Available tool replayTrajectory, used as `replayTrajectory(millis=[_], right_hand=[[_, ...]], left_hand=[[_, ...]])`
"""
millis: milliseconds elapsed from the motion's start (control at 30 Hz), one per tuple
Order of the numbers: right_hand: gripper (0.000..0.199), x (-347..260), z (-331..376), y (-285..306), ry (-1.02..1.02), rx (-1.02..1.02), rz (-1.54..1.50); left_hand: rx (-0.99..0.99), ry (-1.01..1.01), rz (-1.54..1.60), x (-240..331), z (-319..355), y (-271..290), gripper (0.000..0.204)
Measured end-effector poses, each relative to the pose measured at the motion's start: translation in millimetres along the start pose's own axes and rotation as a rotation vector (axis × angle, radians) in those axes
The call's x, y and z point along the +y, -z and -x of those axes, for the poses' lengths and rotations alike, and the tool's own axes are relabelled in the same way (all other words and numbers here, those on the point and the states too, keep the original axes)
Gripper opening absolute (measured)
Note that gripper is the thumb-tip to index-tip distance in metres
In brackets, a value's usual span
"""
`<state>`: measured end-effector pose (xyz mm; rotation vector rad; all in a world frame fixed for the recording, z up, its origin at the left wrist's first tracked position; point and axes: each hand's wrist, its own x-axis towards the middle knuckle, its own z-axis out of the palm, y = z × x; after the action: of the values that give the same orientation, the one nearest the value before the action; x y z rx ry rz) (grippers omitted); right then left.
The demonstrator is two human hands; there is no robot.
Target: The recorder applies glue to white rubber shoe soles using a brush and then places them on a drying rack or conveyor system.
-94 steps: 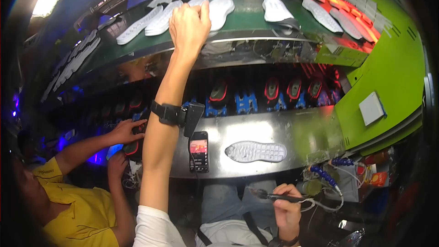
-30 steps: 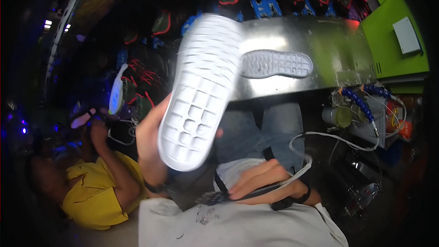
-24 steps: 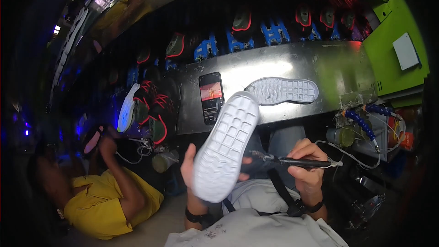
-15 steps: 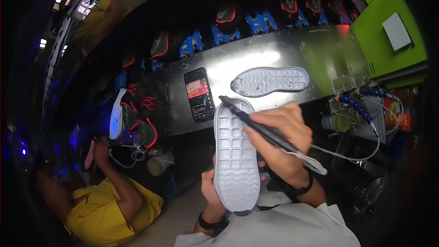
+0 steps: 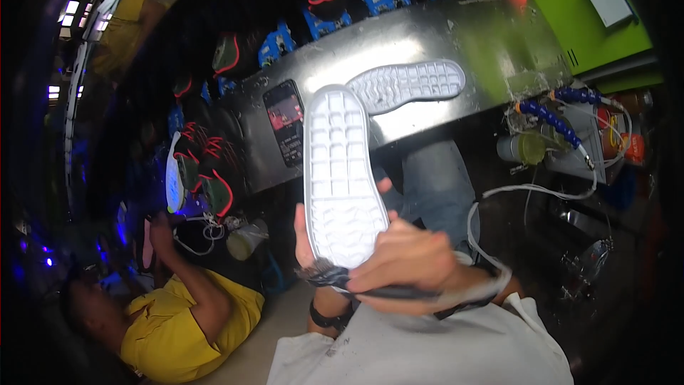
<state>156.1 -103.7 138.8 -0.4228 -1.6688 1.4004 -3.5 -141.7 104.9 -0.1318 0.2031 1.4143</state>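
A white rubber shoe sole [image 5: 340,164] is held up in front of me, its grid of square hollows and wavy ribs showing. My left hand [image 5: 303,237] grips it from beneath, fingers and thumb at its side edges. Closed round a black-handled brush [image 5: 399,292], my right hand [image 5: 410,260] is at the sole's near end. The dark bristles [image 5: 324,273] lie against that end, a bit smeared by motion. A pale tube [image 5: 491,281] runs from the brush's rear. Another sole [image 5: 420,85] lies on the metal bench, partly hidden behind the held one.
A phone [image 5: 285,125] lies on the metal bench [image 5: 491,78]. Dark shoe uppers with red edging [image 5: 226,55] stand on blue holders beyond it. To the right are blue jointed hoses [image 5: 548,121], jars and a green cabinet [image 5: 570,28]. A person in yellow [image 5: 189,321] works at left.
The brush and my right hand have moved from the sole's far end down to its near end. The held sole sits higher in view and now overlaps the sole on the bench.
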Motion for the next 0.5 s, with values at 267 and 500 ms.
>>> replayTrajectory(millis=[267,500], right_hand=[[0.029,-21.9,16.4,28.1,-0.126,-0.049,-0.167],[0.028,-36.4,12.4,34.1,-0.163,-0.2,-0.176]], left_hand=[[0.02,0.114,-0.029,-6.3,-22.2,-20.1,0.097],[0.126,0.1,-0.402,10.4,-16.2,-40.6,0.078]])
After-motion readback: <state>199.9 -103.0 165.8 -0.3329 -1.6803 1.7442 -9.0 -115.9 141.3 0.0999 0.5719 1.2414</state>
